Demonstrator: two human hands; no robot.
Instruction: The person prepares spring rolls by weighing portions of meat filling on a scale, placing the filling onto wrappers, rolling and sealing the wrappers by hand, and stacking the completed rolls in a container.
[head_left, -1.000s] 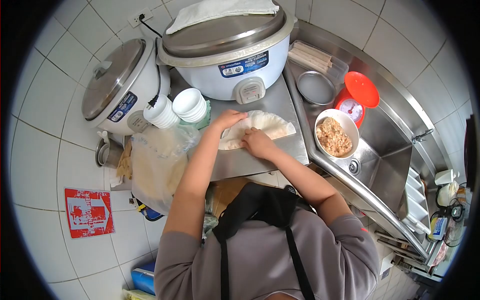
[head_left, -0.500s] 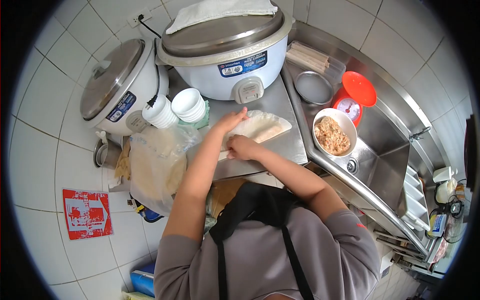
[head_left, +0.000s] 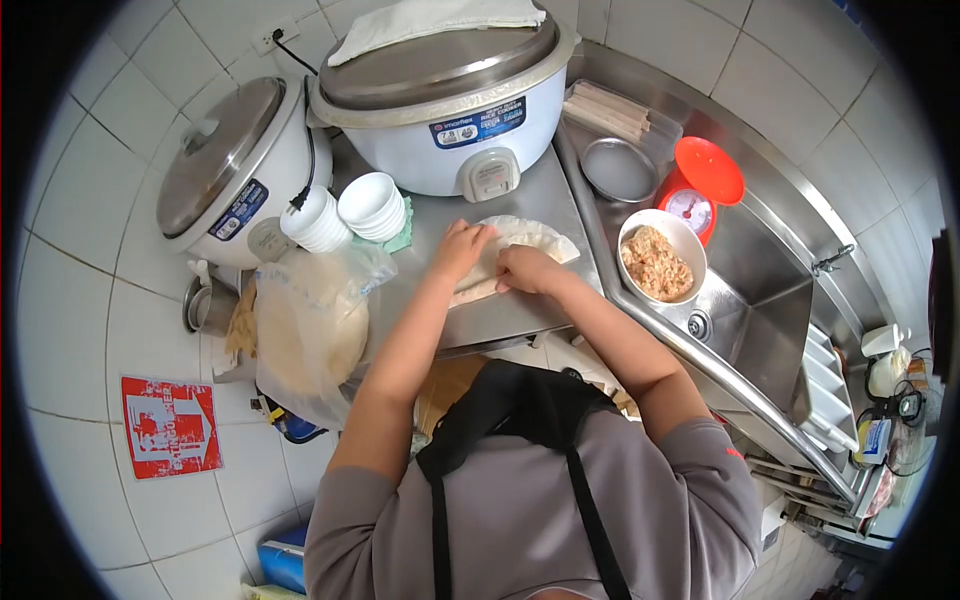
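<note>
A thin white round wrapper (head_left: 545, 238) lies folded over on the steel counter, its near edge rolled into a long strip. At its left side my left hand (head_left: 462, 252) has its fingers bent and closed on the sheet. My right hand (head_left: 528, 270) grips the rolled near edge with its fingers pinched together; the fingertips are partly hidden. Whatever lies inside the roll is covered. To the right, a white bowl (head_left: 628, 228) holds a pale orange minced filling (head_left: 655, 263). Left of my forearm, a clear plastic bag (head_left: 315, 335) contains pale round sheets.
A large rice cooker (head_left: 400, 160) stands behind the hands, another rice cooker (head_left: 225, 180) at left. Stacked white cups (head_left: 370, 205) sit before them. Beside the steel sink (head_left: 750, 300) are a red scale (head_left: 695, 205), a round metal pan (head_left: 618, 170) and a tray of pale rolls (head_left: 610, 110).
My right hand has moved right and away from me along the wrapper's near edge. My left hand's fingers are more bent. The whole view has shifted slightly.
</note>
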